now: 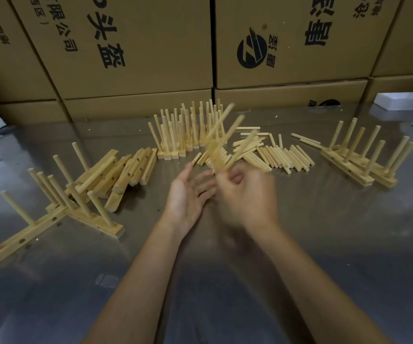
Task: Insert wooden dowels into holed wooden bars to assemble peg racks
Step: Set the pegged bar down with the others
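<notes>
My right hand (pixel 247 194) grips a bunch of several wooden dowels (pixel 225 140) that stick up and away, blurred by motion. My left hand (pixel 188 194) is spread palm-up right beside it, fingers straight, holding nothing. Behind the hands lies a loose pile of dowels (pixel 275 155) on the metal table. A heap of holed wooden bars (pixel 121 170) without pegs lies to the left. In front of it stand bars with dowels fitted (pixel 59 214).
Finished peg racks stand packed together at the back centre (pixel 188 132), and more lie at the right (pixel 364 160). Stacked cardboard boxes (pixel 136 45) wall off the far side of the table. White foam pieces (pixel 399 100) sit at the far right.
</notes>
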Action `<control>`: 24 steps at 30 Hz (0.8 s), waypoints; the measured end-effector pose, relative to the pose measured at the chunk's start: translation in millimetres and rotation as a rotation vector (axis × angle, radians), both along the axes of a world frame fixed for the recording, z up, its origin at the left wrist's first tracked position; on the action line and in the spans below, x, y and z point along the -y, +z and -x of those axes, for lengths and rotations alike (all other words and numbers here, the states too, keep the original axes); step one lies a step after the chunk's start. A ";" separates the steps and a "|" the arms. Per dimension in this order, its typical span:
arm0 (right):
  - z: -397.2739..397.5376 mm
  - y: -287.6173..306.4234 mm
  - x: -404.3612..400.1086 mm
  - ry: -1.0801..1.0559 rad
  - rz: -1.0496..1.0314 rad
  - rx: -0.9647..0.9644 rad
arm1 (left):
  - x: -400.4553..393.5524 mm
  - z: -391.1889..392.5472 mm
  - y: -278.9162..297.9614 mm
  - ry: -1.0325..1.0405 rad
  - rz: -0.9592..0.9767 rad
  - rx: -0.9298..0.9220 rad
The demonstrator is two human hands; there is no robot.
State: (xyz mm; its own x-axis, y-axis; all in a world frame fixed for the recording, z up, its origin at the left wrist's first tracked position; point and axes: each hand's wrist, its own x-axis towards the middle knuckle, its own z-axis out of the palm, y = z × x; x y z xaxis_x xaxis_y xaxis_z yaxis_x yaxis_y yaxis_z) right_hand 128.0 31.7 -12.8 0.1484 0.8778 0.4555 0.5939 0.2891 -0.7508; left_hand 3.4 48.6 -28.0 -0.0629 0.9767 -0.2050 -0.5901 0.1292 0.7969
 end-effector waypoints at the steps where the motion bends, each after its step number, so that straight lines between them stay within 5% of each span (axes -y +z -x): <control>1: -10.4 6.1 -13.3 -0.045 -0.022 -0.014 | -1.0 1.1 -1.0 0.009 0.002 0.006; 9: -40.8 25.9 -145.2 -0.172 0.221 0.354 | -5.5 29.1 3.2 0.341 -0.053 -0.161; 12: -30.4 22.5 -182.0 -0.154 0.271 0.455 | -7.5 36.8 2.3 0.400 -0.021 -0.089; 24: -4.2 5.9 -233.9 -0.134 0.438 0.541 | -17.2 34.7 -5.3 0.407 -0.053 -0.189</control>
State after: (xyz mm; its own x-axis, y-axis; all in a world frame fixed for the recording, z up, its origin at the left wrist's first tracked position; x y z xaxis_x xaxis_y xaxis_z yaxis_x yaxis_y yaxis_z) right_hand 132.1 265.5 -6.9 0.1206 0.9871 0.1053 0.9259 -0.0736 -0.3706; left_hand -31.3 65.8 -33.3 -0.4755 0.8735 -0.1038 -0.4284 -0.1269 0.8947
